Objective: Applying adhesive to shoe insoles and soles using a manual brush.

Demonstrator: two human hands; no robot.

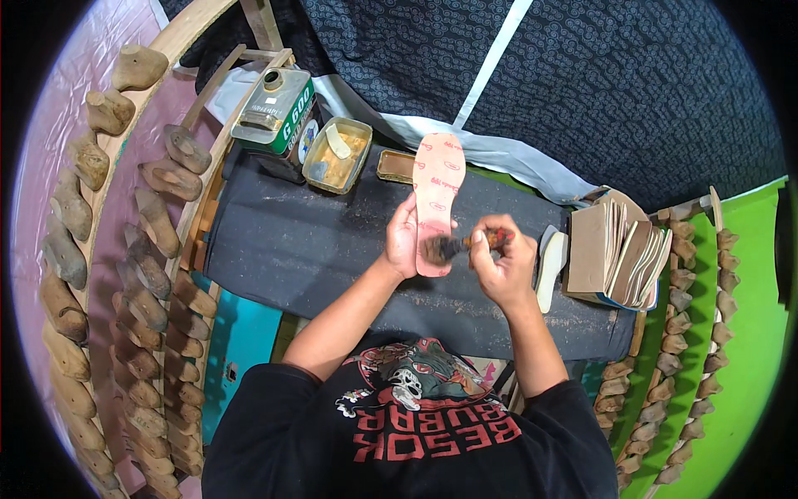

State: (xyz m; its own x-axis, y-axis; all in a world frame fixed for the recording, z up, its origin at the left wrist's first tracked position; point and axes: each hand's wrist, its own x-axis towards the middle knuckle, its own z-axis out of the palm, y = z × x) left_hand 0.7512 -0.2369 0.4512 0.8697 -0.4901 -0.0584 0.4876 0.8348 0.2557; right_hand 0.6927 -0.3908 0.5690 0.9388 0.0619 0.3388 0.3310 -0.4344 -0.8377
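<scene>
My left hand (402,239) grips a pinkish-tan insole (439,179) by its heel half, holding it upright above the dark table. Red print is scattered over the insole's face, and its lower part looks darker. In my right hand (504,262) is a brush (453,247) with a stained handle. Its dark bristles lie against the lower part of the insole; the bristles are slightly blurred. Right of that hand, a pale insole-shaped piece (549,274) rests on the table, overlapping a darker one.
A green metal can (274,116), a worn rectangular tub (359,137) with a pale piece inside, and a small brown tray (394,166) stand at the back left. A cardboard box (588,249) holds stacked insoles at the right. Racks of wooden shoe lasts (154,220) flank both sides.
</scene>
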